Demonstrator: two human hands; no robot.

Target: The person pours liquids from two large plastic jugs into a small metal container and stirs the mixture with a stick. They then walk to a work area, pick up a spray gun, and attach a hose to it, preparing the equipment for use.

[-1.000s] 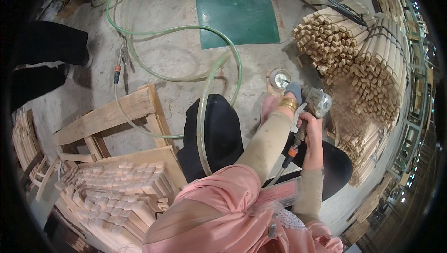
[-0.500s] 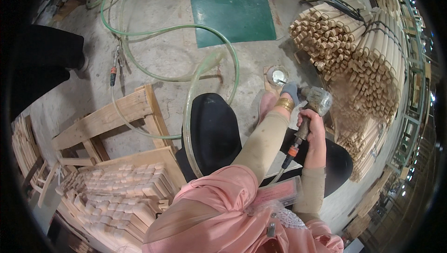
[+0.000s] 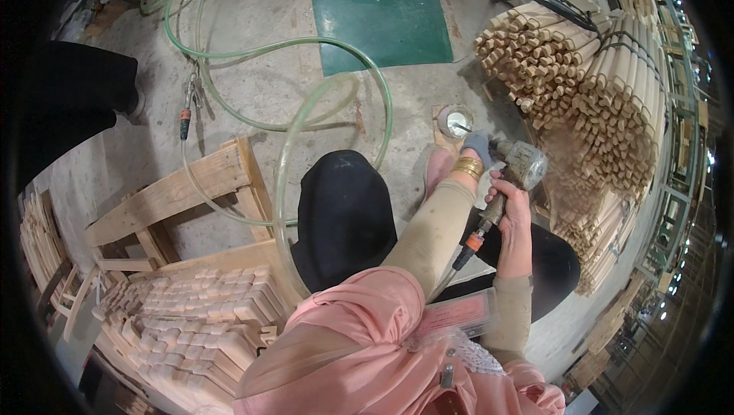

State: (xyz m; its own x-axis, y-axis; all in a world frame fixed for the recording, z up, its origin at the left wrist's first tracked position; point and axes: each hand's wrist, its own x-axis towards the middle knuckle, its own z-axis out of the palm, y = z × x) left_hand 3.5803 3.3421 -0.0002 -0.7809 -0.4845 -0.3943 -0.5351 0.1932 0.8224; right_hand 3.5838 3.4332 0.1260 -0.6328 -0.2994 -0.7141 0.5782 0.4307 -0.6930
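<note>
My right hand [image 3: 514, 205] is wrapped round the handle of an air-powered drill [image 3: 527, 164] with a clear-covered body and an orange hose coupling. A scrap of white material [image 3: 490, 184] shows beside its fingers. Just left of the drill's nose is my left hand [image 3: 475, 147], in a grey-blue glove below gold bangles. Its fingers look curled, but what they hold is hidden. Beyond it stands a small round pot [image 3: 456, 121] with whitish contents, on a piece of wood. A thin dark rod [image 3: 464, 128] shows between pot and glove.
Bundled wooden sticks [image 3: 581, 79] stand at the right. Shaped wooden pieces [image 3: 191, 323] are stacked at lower left, behind a wooden frame [image 3: 176, 189]. A green hose [image 3: 386, 102] loops over the floor near a green mat [image 3: 382, 17]. Another person's dark-clad leg [image 3: 84, 82] is at far left.
The drill's coupling end has swung slightly up and left with my right hand. White material now shows by its fingers. The near hose loop has shifted left; my left hand has barely moved.
</note>
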